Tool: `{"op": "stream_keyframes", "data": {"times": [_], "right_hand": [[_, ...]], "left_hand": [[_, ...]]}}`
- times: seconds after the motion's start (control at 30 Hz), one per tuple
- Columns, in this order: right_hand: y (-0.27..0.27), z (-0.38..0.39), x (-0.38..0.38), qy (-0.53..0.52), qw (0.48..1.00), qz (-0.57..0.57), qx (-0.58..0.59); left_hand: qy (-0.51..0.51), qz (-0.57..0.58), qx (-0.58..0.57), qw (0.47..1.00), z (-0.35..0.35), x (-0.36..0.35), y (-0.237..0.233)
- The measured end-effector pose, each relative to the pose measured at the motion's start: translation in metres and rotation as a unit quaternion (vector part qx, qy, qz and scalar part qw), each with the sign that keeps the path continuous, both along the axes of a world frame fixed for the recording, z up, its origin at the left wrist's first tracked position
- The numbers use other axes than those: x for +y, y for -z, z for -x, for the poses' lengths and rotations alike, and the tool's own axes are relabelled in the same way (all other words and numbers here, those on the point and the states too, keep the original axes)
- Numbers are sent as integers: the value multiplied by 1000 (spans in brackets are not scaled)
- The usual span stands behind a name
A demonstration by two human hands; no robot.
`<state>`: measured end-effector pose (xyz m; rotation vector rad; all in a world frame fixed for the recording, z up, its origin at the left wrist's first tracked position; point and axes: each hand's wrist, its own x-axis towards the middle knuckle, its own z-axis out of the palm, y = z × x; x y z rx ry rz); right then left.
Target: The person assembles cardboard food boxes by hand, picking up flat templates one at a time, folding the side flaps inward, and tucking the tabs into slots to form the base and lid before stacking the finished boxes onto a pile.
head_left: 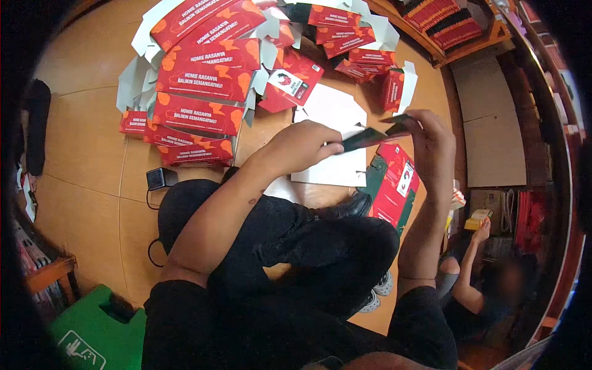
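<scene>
My left hand [311, 146] is closed, thumb and fingers pinching one end of a dark green and red cardboard carton piece [364, 139]. At its other end, the fingers of my right hand [425, 128] are closed on it. The piece is tilted and seen nearly edge-on. Beneath my hands lies a white cardboard sheet [327, 166] with notched edges. Close below my right hand is a flat red and green carton [394, 185] with a white label panel.
Red folded cartons [203, 82] with white flaps pile up at the left, and more red cartons [348, 40] lie at the back. A black adapter [161, 179] with a cord sits on the floor by my knee. At right, another person's hand [482, 231] holds a yellow box [478, 219].
</scene>
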<state>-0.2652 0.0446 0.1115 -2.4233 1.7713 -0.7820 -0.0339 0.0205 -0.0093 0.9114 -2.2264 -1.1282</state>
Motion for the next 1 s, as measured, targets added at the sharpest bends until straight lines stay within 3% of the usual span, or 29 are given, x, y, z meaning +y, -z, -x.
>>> {"op": "stream_keyframes", "data": {"times": [0.03, 0.07, 0.13, 0.17, 0.2, 0.27, 0.33, 0.43, 0.47, 0.53, 0.6, 0.67, 0.73, 0.83, 0.93, 1.0], "right_hand": [[14, 9, -6, 9, 999, 8, -45], [31, 17, -11, 10, 999, 11, -50], [57, 25, -18, 42, 957, -36, -286], [64, 25, -16, 14, 926, -81, -367], [76, 23, -17, 18, 924, -81, -374], [103, 22, -22, -55, 774, -90, -625], [109, 25, -21, -49, 769, -105, -629], [99, 29, -19, -71, 857, -123, -495], [98, 31, -18, -8, 923, -113, -369], [94, 19, -16, -9, 987, -23, -161], [94, 7, -11, 24, 991, -5, -131], [96, -2, -8, 56, 993, 15, -101], [96, -8, -7, 80, 990, 73, -89], [101, -14, -2, -3, 997, 28, -68], [104, -12, -4, -7, 994, -6, -105], [105, -17, -3, 16, 994, 32, -108]], "left_hand": [[-41, 53, 74, 995, 1, -1, 3], [-39, 56, 69, 995, 1, -1, 6], [-75, -75, 127, 986, -2, -1, -1], [-58, -125, 133, 981, 0, -5, 8], [-55, -126, 125, 983, 3, -6, 20], [-23, -269, 208, 940, 9, -9, 35], [-28, -306, 186, 933, 11, -5, 31], [-73, -318, 191, 926, 27, -2, 42], [-65, -320, 201, 924, 33, 1, 45], [-56, -325, 207, 921, 38, 6, 44], [-70, -287, 150, 943, 38, 10, 38], [-70, -295, 171, 938, 39, 13, 37], [-76, -375, 170, 908, 36, 15, 23], [-73, -338, 224, 911, 39, 15, 31], [-76, -365, 209, 904, 39, 16, 31], [-79, -379, 222, 895, 43, 17, 33]]}}
